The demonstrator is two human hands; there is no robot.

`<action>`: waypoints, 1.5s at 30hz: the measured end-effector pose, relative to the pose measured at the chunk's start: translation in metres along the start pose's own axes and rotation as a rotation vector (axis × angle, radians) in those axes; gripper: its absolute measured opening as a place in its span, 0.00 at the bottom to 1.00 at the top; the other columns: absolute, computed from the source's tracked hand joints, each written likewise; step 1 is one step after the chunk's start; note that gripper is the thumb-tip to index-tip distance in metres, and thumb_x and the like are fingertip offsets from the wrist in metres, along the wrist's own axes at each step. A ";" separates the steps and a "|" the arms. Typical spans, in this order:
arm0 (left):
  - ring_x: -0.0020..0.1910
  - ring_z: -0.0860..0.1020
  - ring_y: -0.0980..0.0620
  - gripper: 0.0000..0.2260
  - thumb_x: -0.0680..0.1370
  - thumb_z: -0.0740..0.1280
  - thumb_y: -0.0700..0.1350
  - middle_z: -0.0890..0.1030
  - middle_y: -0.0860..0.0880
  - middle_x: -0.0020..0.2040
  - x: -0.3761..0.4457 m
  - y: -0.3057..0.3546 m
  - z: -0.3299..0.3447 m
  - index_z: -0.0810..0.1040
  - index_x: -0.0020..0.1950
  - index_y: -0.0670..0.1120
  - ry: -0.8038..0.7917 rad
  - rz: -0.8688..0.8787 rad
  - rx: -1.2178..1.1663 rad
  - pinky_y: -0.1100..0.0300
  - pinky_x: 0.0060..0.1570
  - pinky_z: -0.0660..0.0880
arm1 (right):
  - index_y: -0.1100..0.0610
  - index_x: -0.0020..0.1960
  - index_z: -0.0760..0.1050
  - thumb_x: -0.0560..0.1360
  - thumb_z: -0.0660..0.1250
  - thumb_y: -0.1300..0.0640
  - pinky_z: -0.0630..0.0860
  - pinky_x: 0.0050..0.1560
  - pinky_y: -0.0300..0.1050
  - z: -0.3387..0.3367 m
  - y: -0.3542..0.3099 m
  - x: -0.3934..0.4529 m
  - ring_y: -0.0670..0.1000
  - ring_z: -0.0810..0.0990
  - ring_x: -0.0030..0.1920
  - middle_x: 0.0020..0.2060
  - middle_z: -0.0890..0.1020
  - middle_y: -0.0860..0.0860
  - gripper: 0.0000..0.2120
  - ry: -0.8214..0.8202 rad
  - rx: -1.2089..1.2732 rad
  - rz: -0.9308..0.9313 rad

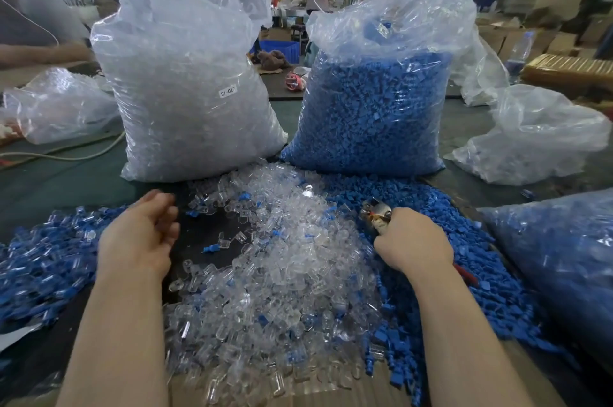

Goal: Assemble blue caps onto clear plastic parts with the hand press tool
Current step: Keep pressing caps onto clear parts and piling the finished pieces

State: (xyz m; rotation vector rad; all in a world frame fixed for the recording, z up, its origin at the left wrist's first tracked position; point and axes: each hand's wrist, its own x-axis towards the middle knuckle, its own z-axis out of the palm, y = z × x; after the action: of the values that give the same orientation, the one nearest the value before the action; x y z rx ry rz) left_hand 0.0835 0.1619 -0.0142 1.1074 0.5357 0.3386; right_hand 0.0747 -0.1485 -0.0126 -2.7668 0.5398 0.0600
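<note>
The right hand is wrapped around the hand press tool, fingers curled on its handles, with the metal head poking out past the knuckles and a red handle end showing behind the wrist; it sits over the blue caps heaped toward the right side of the desk. The left hand hovers just above the dark desk surface with its fingers loosely curled and nothing visibly held, though its fingertips are blurred. Between the two hands lies a wide heap of clear plastic parts, reaching from the middle of the desk down to the near edge, where it spills onto a sheet of cardboard. Left of the left hand is a pile of assembled pieces, clear with blue ends. Toward the far side of the desk stand two tall plastic bags, a bag of clear parts with a white label on the left and a bag of blue caps on the right. Another bag holding blue pieces lies at the right edge
</note>
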 end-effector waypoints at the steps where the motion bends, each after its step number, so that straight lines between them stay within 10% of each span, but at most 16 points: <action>1: 0.44 0.77 0.57 0.08 0.79 0.67 0.39 0.81 0.52 0.48 -0.005 0.002 0.007 0.79 0.51 0.52 -0.053 0.015 0.150 0.61 0.44 0.72 | 0.52 0.39 0.64 0.72 0.65 0.57 0.64 0.32 0.44 0.000 0.000 0.000 0.52 0.71 0.35 0.37 0.72 0.50 0.10 -0.002 0.000 -0.002; 7: 0.41 0.77 0.53 0.23 0.73 0.61 0.27 0.80 0.50 0.50 -0.010 -0.019 0.022 0.81 0.48 0.56 -0.334 0.157 1.065 0.59 0.40 0.71 | 0.54 0.39 0.67 0.73 0.65 0.58 0.64 0.31 0.44 0.000 -0.001 -0.001 0.51 0.71 0.34 0.36 0.74 0.51 0.07 -0.018 0.013 -0.018; 13: 0.40 0.76 0.57 0.12 0.75 0.70 0.36 0.81 0.51 0.48 -0.009 -0.019 0.022 0.83 0.48 0.54 -0.295 0.217 1.349 0.62 0.41 0.70 | 0.54 0.39 0.67 0.73 0.65 0.58 0.67 0.33 0.44 0.000 -0.004 -0.002 0.51 0.72 0.34 0.37 0.74 0.52 0.08 -0.029 0.018 -0.024; 20: 0.39 0.80 0.56 0.06 0.74 0.74 0.44 0.83 0.54 0.37 -0.020 -0.013 0.023 0.81 0.39 0.54 -0.232 0.259 1.189 0.57 0.39 0.75 | 0.54 0.41 0.67 0.75 0.65 0.51 0.61 0.29 0.44 0.001 -0.001 0.001 0.52 0.71 0.34 0.35 0.73 0.50 0.10 0.106 0.056 -0.040; 28: 0.33 0.83 0.57 0.03 0.77 0.70 0.41 0.85 0.51 0.34 -0.047 -0.014 0.064 0.82 0.43 0.45 -0.341 0.216 0.564 0.66 0.34 0.76 | 0.51 0.44 0.77 0.73 0.71 0.50 0.77 0.45 0.51 -0.005 -0.009 0.002 0.52 0.78 0.42 0.39 0.81 0.47 0.06 0.194 0.573 -0.197; 40: 0.33 0.83 0.57 0.04 0.74 0.73 0.36 0.84 0.49 0.33 -0.089 -0.028 0.100 0.81 0.45 0.44 -0.524 0.098 0.385 0.66 0.36 0.79 | 0.48 0.47 0.80 0.77 0.67 0.61 0.78 0.52 0.47 -0.011 -0.026 -0.015 0.44 0.83 0.45 0.37 0.86 0.44 0.08 0.089 0.910 -0.454; 45: 0.34 0.84 0.56 0.04 0.74 0.73 0.36 0.85 0.49 0.33 -0.091 -0.031 0.101 0.81 0.45 0.44 -0.504 0.081 0.358 0.66 0.37 0.79 | 0.50 0.45 0.80 0.78 0.66 0.60 0.72 0.40 0.38 -0.009 -0.026 -0.014 0.37 0.80 0.35 0.37 0.86 0.44 0.07 0.095 0.914 -0.450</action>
State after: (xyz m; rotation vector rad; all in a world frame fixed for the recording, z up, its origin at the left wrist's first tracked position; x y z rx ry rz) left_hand 0.0659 0.0265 0.0138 1.5036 0.1015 0.0221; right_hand 0.0716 -0.1232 0.0052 -1.9237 -0.0643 -0.3369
